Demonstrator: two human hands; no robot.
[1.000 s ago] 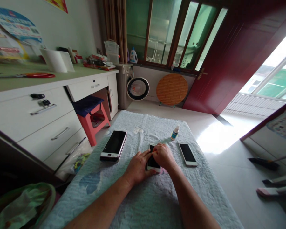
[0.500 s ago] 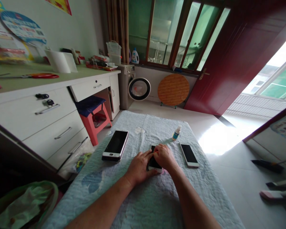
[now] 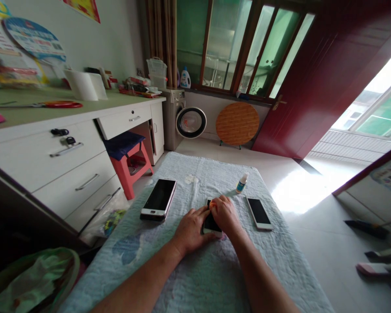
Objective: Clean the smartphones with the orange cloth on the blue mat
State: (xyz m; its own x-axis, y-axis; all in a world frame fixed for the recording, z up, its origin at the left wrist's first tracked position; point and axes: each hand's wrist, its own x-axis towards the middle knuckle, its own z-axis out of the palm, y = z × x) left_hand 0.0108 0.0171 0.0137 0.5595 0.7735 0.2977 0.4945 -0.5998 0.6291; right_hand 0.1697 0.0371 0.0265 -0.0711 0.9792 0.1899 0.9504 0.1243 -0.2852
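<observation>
A white-edged smartphone lies face up on the quilted cloth, partly covered by both hands. My left hand grips it along the left side, thumb at the near end and fingers toward the far end. My right hand is closed over the upper screen, pinching a small orange thing whose kind I cannot make out. To the left rests a stack of smartphones, the top one white-framed. Another white smartphone lies on the right, and a small spray bottle stands beyond it.
A desk with drawers runs along the left, a red stool beneath it. A waste bin is at the lower left. Farther back are a washing machine with its door open, a round wooden board and a red door.
My right hand has shifted slightly on the screen, and more of the orange thing shows. The left hand keeps its hold on the smartphone.
</observation>
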